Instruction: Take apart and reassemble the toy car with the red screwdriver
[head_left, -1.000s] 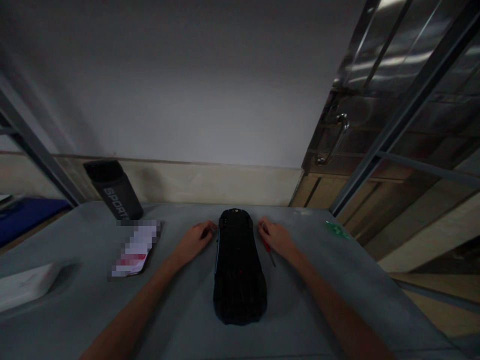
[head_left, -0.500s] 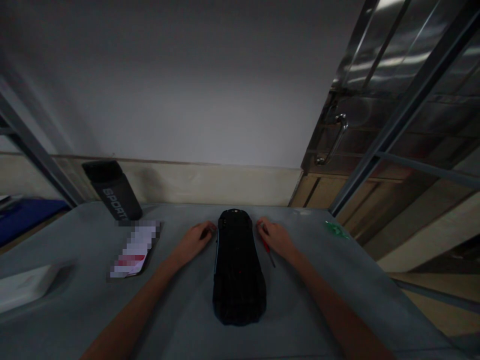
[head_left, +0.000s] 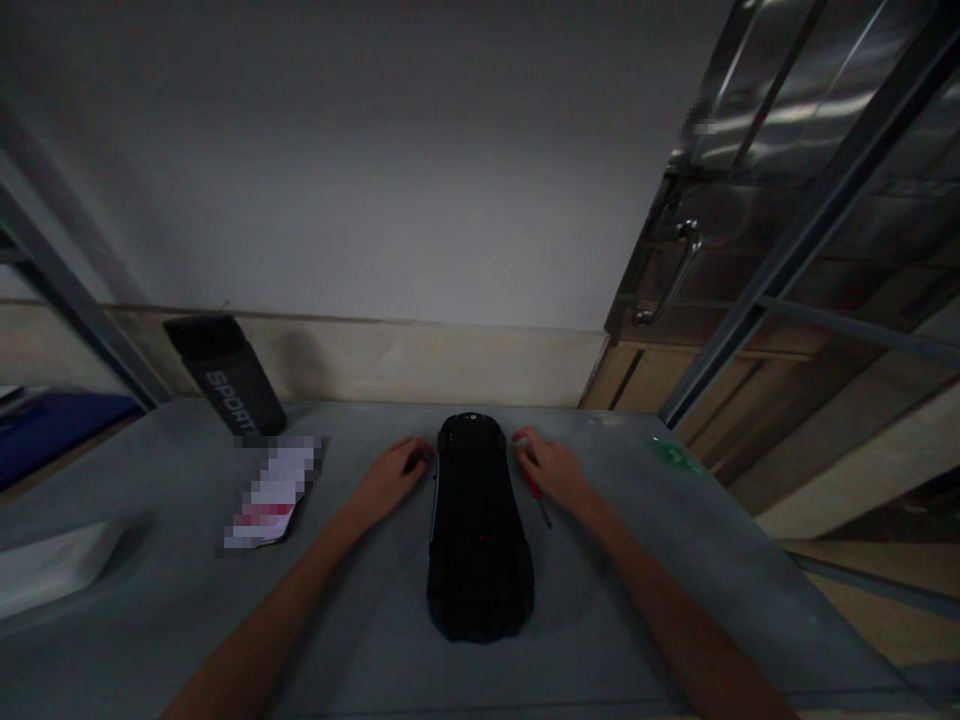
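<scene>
A black toy car (head_left: 480, 530) lies on the grey table, apparently upside down, its dark underside facing up and a thin blue edge along its left side. My left hand (head_left: 394, 475) rests by the car's far left side, fingers loosely curled with a gap between thumb and fingers; whether the fingertips touch the car I cannot tell. On the opposite side my right hand (head_left: 553, 472) lies close to the car, index finger stretched out and thumb apart. Partly beneath that hand is a small red-handled screwdriver (head_left: 534, 488), its shaft pointing toward me.
A phone (head_left: 274, 495), partly pixelated, lies left of my hand. Behind it stands a black bottle (head_left: 229, 375) marked SPORT. A white object (head_left: 56, 565) is at the left edge, and a green crumpled piece (head_left: 676, 456) at far right. Metal posts (head_left: 709, 350) flank the table; a wall rises behind.
The view has shifted very slightly. My right index finger looks a little more extended; the car, screwdriver and left hand stay in place.
</scene>
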